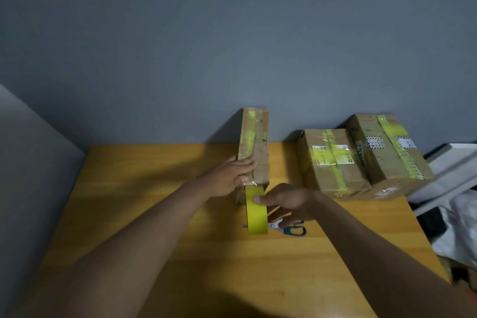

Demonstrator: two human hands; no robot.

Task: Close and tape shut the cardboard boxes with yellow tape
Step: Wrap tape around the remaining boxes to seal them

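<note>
Pressing down: left hand (232,175) lies flat-fingered on the near end of a narrow box (254,147) standing on edge | right hand (286,204) pinches the tape roll (255,210) just below that end (yellow strip runs up to the box) | scissors (289,227) under the right hand | wooden table (154,214), grey wall (232,33), two taped boxes (361,160) right.
</note>
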